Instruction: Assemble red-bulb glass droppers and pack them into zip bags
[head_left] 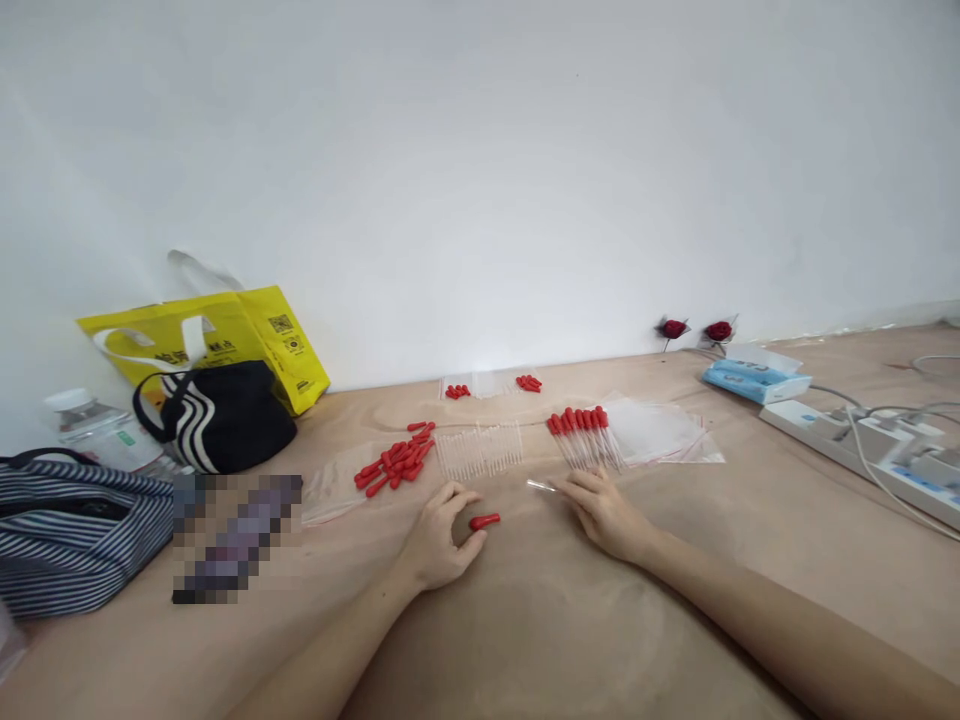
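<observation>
One glass tube juts leftward, nearly crosswise, from the right hand.

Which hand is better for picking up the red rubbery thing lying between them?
Probably the left hand: it curves open close beside the red, rubbery-looking, bulb-ended cap, while the right hand holds a clear, slender tube.

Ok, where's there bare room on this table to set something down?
Between your left forearm and right forearm, nearest you; also between the right forearm and the power strip. Crowded: across the middle, with red bulbs, glass tubes and droppers.
</observation>
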